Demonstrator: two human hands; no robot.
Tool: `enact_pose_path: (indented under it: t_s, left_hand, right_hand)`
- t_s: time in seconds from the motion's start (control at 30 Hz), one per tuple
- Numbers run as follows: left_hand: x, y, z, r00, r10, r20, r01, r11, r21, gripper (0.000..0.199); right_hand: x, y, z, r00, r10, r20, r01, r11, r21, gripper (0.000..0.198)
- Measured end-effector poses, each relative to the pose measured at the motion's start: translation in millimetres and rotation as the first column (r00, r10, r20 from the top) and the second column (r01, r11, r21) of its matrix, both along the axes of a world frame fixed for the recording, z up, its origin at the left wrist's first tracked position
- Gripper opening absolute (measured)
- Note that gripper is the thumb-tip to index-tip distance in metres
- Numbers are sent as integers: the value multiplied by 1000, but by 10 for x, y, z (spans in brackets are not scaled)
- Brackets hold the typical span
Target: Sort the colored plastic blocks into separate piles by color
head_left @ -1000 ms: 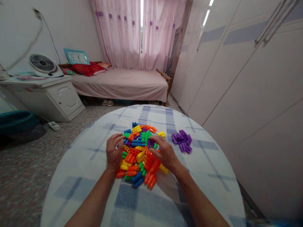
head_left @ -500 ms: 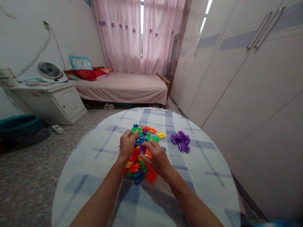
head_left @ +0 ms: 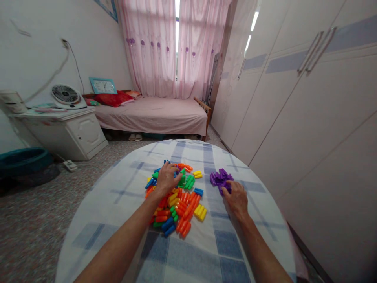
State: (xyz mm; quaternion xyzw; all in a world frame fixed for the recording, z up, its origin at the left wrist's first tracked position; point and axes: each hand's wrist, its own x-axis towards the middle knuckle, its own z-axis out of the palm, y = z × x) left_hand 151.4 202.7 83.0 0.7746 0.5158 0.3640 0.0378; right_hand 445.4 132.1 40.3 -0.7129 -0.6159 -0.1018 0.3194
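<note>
your left hand [head_left: 167, 180], fingers loosely spread, is over the far part of the mound of glossy multicoloured plastic tube blocks [head_left: 185, 208]; apply light contact to avoid toppling pieces. right of the mound, your right hand [head_left: 238, 198] meets the near edge of the cluster of glossy purple plastic tube blocks [head_left: 219, 177]; whether it pinches one cannot be determined. work low to avoid scattering.

Can pass freely over the tabletop [head_left: 271, 220] right of the purple pieces [head_left: 219, 177]. Narrows between these and the mixed pile [head_left: 184, 214], with a yellow piece [head_left: 200, 212] jutting in. Blocked above the pile by the left hand [head_left: 168, 179], at the purple pieces' near right by the right hand [head_left: 237, 196].
</note>
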Motion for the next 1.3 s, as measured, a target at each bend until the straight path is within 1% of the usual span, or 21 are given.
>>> enact_pose_path:
  t_s: [0.07, 0.1, 0.17, 0.2, 0.27, 0.3, 0.37, 0.47, 0.53, 0.6, 0.67, 0.77, 0.8, 0.83, 0.93, 0.97, 1.07, 1.17, 1.3]
  left_hand:
    - [-176, -46, -7, 999, 1, 46, -3, 1000, 31, 26]
    - [-287, -72, -31, 997, 20, 81, -23, 999, 41, 30]
    - [-538, -122, -126, 982, 92, 164, -98, 995, 27, 37]
    - [-664, -141, -194, 970, 134, 203, -137, 991, 3, 40]
    - [-886, -160, -348, 944, 200, 264, -188, 980, -70, 46]
    - [-970, -159, -422, 933, 218, 285, -193, 975, -114, 48]
    - [-1066, -143, -539, 919, 218, 328, -162, 968, -191, 50]
    - [-1039, -95, -603, 893, 177, 414, -74, 965, -252, 50]
    - [-947, -59, -585, 871, 145, 470, -14, 962, -271, 51]
    - [-842, -22, -549, 856, 128, 501, 28, 956, -291, 53]
    - [-753, 16, -524, 858, 118, 501, 49, 950, -308, 56]
    - [-677, 65, -531, 876, 101, 472, 67, 943, -327, 57]
    - [-667, 77, -544, 880, 96, 465, 71, 942, -327, 57]
    - [-662, 87, -559, 882, 91, 462, 73, 943, -325, 57]
    - [-665, 102, -595, 882, 82, 464, 76, 947, -311, 56]
    - [-666, 104, -598, 883, 81, 462, 75, 948, -309, 56]
    - [-648, 109, -580, 896, 77, 436, 70, 947, -312, 54]
    - [-592, 125, -546, 914, 60, 402, 76, 946, -315, 53]
    - [-504, 145, -521, 924, 51, 378, 82, 942, -327, 55]
  right_hand:
    - [-28, -10, -19, 999, 14, -30, -13, 998, 58, 27]
    - [-60, -11, -17, 998, 41, -46, -36, 994, 101, 27]
    - [-166, 3, 3, 988, 141, -70, -126, 975, 185, 28]
    - [-240, 21, 17, 975, 209, -76, -189, 960, 207, 29]
    - [-420, 83, 40, 939, 331, -92, -308, 929, 205, 30]
    - [-516, 131, 42, 921, 376, -103, -353, 917, 186, 32]
    - [-698, 264, 20, 898, 422, -126, -406, 904, 132, 36]
    - [-896, 529, -76, 902, 395, -175, -393, 918, 46, 41]
    - [-981, 694, -151, 913, 332, -240, -340, 941, 8, 43]
    - [-1048, 799, -204, 902, 296, -314, -318, 948, -20, 43]
    - [-1097, 820, -218, 865, 337, -372, -379, 924, -45, 42]
    - [-1092, 736, -179, 791, 465, -398, -526, 849, -53, 42]
    - [-1056, 699, -158, 786, 492, -375, -544, 838, -43, 42]
    - [-1000, 665, -137, 801, 499, -332, -537, 843, -28, 41]
    - [-745, 607, -85, 897, 426, -116, -429, 903, -3, 35]
    - [-649, 603, -76, 918, 395, -37, -395, 919, -8, 33]
    - [-412, 616, -83, 926, 352, 134, -349, 936, -43, 30]
    - [-291, 645, -112, 921, 347, 178, -342, 938, -61, 26]
    - [-280, 652, -103, 925, 339, 173, -333, 941, -61, 25]
